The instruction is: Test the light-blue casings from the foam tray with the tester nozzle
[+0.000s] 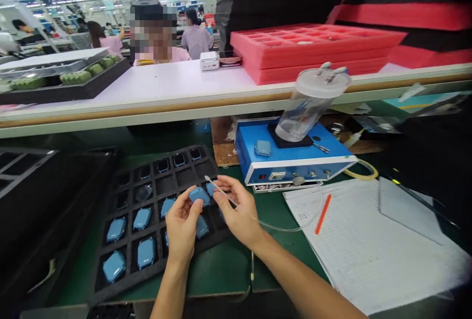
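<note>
Black foam tray (184, 176) with blue cases (146, 251) in its compartments: left of and beneath left hand (182, 225). Left hand: thumb and fingers closed on one held case (199, 196), above tray. Right hand (238, 207): just beside, gripping thin tube (225, 196), tip near held case. Blue control box (283, 175): beyond right hand, to its right. Orange strip (323, 214) and paper sheets (361, 240): farther right of right hand.

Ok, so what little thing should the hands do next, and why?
Maybe bring the tip of the clear tube onto the blue case: the left hand holds the case, the right hand holds the tube, and the tip seems not on it yet.
</note>
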Available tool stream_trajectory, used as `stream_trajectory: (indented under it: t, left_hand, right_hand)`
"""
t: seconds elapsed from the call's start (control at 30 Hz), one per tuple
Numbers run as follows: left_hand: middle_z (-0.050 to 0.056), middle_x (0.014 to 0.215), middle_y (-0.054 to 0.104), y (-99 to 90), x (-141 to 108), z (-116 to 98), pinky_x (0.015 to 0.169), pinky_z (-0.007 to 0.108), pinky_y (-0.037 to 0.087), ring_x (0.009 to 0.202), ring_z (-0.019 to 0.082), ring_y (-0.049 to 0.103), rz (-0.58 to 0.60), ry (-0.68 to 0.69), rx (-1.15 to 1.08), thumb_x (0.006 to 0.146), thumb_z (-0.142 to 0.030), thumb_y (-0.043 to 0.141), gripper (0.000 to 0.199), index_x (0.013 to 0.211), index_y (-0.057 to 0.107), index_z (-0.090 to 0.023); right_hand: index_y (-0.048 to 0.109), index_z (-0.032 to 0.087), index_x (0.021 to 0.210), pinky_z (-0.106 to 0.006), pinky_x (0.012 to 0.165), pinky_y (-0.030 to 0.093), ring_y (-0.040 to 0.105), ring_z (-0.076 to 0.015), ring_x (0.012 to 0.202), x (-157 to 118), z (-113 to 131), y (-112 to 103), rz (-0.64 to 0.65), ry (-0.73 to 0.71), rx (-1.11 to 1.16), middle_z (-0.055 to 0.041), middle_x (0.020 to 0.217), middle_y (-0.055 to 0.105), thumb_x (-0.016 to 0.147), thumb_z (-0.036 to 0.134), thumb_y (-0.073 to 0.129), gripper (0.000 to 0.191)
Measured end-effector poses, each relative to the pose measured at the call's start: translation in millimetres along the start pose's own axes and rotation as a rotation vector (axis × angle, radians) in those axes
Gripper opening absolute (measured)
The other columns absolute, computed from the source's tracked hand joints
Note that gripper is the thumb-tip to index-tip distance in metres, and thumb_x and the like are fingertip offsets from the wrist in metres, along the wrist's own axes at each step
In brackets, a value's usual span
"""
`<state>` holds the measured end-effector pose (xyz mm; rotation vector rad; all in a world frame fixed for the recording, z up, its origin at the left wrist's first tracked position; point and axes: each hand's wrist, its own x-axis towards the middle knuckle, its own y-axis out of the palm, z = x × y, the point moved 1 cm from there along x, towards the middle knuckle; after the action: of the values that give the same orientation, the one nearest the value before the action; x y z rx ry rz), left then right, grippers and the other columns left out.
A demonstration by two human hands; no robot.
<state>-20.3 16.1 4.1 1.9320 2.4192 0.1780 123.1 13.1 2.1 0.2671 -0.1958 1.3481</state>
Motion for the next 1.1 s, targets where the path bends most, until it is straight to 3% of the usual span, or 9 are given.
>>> stream_trajectory:
  t: [0.1, 0.2, 0.4, 0.67, 0.9, 1.0, 1.1]
  left_hand:
    - [0.012, 0.114, 0.078, -0.6, -1.7, -2.8, 0.084, 0.033, 0.059, 0.100, 0.025, 0.073, 0.070, -0.030, -0.031, 0.072, -0.047, 0.087, 0.051, 0.114, 0.077, -0.019]
    - [0.011, 0.118, 0.077, -1.0, -2.8, -3.2, 0.093, 0.036, 0.057, 0.109, 0.027, 0.071, 0.128, -0.044, -0.042, 0.073, -0.046, 0.087, 0.050, 0.115, 0.078, -0.021]
    - [0.011, 0.126, 0.075, -2.4, -2.4, -0.9, 0.107, 0.043, 0.051, 0.119, 0.030, 0.068, 0.172, -0.028, -0.003, 0.076, -0.047, 0.085, 0.051, 0.120, 0.077, -0.022]
    - [0.011, 0.131, 0.072, -4.6, -2.7, -10.1, 0.109, 0.042, 0.049, 0.122, 0.030, 0.066, 0.237, 0.011, 0.092, 0.081, -0.046, 0.081, 0.050, 0.123, 0.075, -0.021]
    - [0.010, 0.119, 0.076, -6.4, -2.9, -20.6, 0.095, 0.036, 0.055, 0.109, 0.027, 0.070, 0.264, 0.012, 0.162, 0.077, -0.038, 0.082, 0.041, 0.115, 0.079, -0.020]
    - [0.008, 0.100, 0.077, -1.9, -6.6, -24.0, 0.078, 0.031, 0.057, 0.087, 0.023, 0.071, 0.281, 0.048, 0.260, 0.075, -0.032, 0.082, 0.035, 0.108, 0.081, -0.020]
    - [0.007, 0.088, 0.075, -0.5, -10.1, -27.9, 0.071, 0.030, 0.056, 0.077, 0.020, 0.069, 0.240, 0.077, 0.343, 0.074, -0.030, 0.080, 0.030, 0.102, 0.081, -0.018]
  right_hand:
    - [0.077, 0.018, 0.097, -0.028, 0.066, 0.055, 0.070, -0.0183, 0.075, 7.7, 6.6, -5.8, 0.161, 0.154, -0.071, -0.0074, 0.088, 0.078, 0.088, 0.035, 0.067, 0.022]
    - [0.081, 0.018, 0.090, -0.025, 0.059, 0.048, 0.065, -0.0162, 0.066, 10.4, 15.2, -11.4, 0.269, 0.175, -0.094, -0.0047, 0.077, 0.076, 0.086, 0.034, 0.065, 0.023]
    - [0.084, 0.018, 0.094, -0.024, 0.057, 0.042, 0.062, -0.0148, 0.065, 9.6, 20.3, -17.2, 0.325, 0.149, -0.120, -0.0033, 0.078, 0.077, 0.087, 0.030, 0.062, 0.025]
    - [0.082, 0.018, 0.084, -0.024, 0.056, 0.037, 0.057, -0.0128, 0.063, 11.6, 22.0, -21.9, 0.377, 0.081, -0.191, -0.0012, 0.073, 0.073, 0.088, 0.026, 0.061, 0.023]
    - [0.075, 0.016, 0.070, -0.022, 0.051, 0.032, 0.047, -0.0103, 0.054, 10.0, 17.9, -18.8, 0.373, 0.160, -0.176, 0.0022, 0.059, 0.060, 0.083, 0.027, 0.059, 0.023]
    - [0.071, 0.016, 0.061, -0.022, 0.048, 0.030, 0.045, -0.0098, 0.049, 10.8, 13.4, -15.0, 0.277, 0.201, -0.225, 0.0030, 0.051, 0.055, 0.074, 0.026, 0.060, 0.020]
    - [0.070, 0.017, 0.058, -0.023, 0.046, 0.029, 0.046, -0.0103, 0.046, 13.7, 7.9, -14.9, 0.199, 0.216, -0.257, 0.0027, 0.048, 0.055, 0.070, 0.026, 0.059, 0.019]
